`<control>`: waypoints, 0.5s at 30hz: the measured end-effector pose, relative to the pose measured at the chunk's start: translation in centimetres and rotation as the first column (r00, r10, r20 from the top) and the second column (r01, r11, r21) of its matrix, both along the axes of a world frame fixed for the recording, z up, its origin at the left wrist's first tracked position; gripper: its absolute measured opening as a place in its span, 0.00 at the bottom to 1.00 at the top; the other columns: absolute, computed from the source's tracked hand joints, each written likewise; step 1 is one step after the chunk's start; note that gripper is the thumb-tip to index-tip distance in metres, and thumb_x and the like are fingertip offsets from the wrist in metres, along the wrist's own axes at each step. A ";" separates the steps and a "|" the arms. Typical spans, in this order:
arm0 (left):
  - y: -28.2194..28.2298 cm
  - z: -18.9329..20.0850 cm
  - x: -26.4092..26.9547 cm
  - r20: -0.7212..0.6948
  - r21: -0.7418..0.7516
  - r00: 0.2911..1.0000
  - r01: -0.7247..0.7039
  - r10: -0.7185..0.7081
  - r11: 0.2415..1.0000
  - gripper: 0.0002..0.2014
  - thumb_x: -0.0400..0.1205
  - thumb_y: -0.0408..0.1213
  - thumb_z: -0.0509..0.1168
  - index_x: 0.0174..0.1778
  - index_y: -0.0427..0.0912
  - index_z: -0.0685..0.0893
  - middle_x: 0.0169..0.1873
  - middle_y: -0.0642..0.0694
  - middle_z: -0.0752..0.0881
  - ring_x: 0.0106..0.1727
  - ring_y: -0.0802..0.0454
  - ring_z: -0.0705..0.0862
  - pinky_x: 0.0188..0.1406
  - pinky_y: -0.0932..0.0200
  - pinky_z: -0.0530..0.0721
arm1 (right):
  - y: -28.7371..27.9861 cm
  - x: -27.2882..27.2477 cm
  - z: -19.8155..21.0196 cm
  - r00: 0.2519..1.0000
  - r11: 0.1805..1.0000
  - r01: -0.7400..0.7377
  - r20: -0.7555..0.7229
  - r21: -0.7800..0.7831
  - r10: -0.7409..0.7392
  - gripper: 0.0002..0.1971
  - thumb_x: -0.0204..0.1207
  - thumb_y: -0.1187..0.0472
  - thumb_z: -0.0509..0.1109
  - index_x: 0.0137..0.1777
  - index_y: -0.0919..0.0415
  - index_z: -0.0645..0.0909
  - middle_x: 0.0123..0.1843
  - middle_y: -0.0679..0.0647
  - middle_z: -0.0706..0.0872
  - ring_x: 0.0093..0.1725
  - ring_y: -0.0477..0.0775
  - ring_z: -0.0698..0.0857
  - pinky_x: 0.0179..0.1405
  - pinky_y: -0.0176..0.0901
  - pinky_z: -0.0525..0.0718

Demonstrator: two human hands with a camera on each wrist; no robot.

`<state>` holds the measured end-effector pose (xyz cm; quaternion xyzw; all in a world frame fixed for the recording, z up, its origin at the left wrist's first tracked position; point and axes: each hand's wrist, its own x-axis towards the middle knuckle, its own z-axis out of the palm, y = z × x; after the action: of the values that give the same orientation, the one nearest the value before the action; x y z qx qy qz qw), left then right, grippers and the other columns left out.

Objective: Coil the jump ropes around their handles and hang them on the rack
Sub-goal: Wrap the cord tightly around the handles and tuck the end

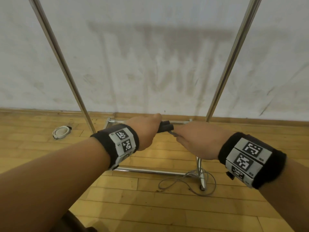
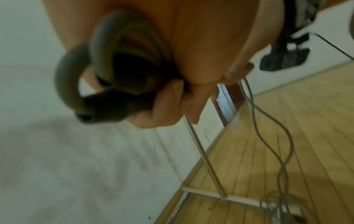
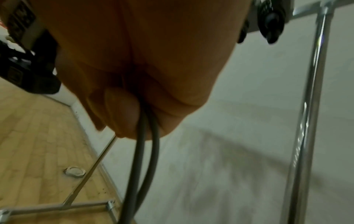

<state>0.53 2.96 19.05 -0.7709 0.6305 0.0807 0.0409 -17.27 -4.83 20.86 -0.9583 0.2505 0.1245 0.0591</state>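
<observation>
Left hand (image 1: 147, 129) gripping both black handles (image 1: 165, 128) side by side at frame centre, likely anchoring them for winding. Right hand (image 1: 192, 139) pinching doubled grey rope (image 3: 145, 151), probably feeding slack; remainder trailing onto wooden floor (image 1: 150, 206) lower right. Chrome rack (image 1: 234, 56) standing against stained white wall (image 1: 150, 56).

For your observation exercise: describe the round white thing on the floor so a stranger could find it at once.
Start at the rack's left pole and follow it down to the wooden floor. Just left of its foot lies a round white disc, flat on the boards; unlike the grey rope, it is round and lies apart.
</observation>
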 end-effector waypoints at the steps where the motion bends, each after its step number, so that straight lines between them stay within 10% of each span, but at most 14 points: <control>1: 0.0 0.0 -0.3 0.043 0.034 0.999 0.017 -0.018 0.999 0.18 0.87 0.33 0.68 0.67 0.48 0.68 0.39 0.51 0.78 0.33 0.55 0.77 0.25 0.59 0.68 | 0.2 0.1 0.4 1.000 0.999 -0.024 -0.008 -0.031 0.024 0.15 0.92 0.52 0.52 0.63 0.51 0.81 0.49 0.50 0.86 0.47 0.54 0.86 0.53 0.52 0.86; 9: 0.7 0.3 -1.8 0.051 0.046 0.956 0.287 -0.289 0.957 0.13 0.89 0.37 0.67 0.62 0.53 0.69 0.40 0.55 0.77 0.34 0.57 0.78 0.28 0.60 0.69 | -2.1 -1.4 3.1 0.978 0.978 -0.044 0.210 0.206 0.000 0.08 0.84 0.45 0.68 0.47 0.42 0.88 0.41 0.47 0.88 0.42 0.45 0.83 0.47 0.44 0.82; 15: 1.8 1.3 -2.1 -0.100 -0.112 0.921 0.366 -0.376 0.924 0.11 0.92 0.52 0.60 0.69 0.59 0.69 0.40 0.58 0.80 0.35 0.58 0.79 0.31 0.61 0.71 | -3.5 -2.7 2.0 0.860 0.715 -0.055 0.397 0.697 -0.321 0.11 0.80 0.51 0.72 0.46 0.59 0.88 0.34 0.66 0.83 0.31 0.51 0.81 0.35 0.36 0.81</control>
<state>-1.58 4.75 20.34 -0.6323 0.7694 0.0884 -0.0176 -19.94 -8.34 22.85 -0.8445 0.2334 -0.0441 0.4800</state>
